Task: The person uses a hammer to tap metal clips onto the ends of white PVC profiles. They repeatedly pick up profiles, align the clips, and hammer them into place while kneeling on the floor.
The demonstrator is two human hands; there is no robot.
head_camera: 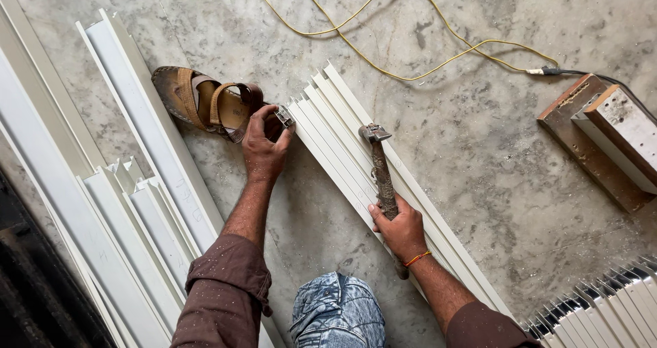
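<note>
Head view: left hand (263,149) pinches a metal bracket (285,117) against the white profile strips (342,139) to steady it; right hand (400,228) grips a hammer (380,166) poised above.

Mottled grey stone floor (493,184) in even daylight, white profile lengths (137,149) along its left side

Brown speckled sleeves rolled up, faded blue jeans, thin red-and-yellow thread around wrist just behind right hand (400,230).
</note>
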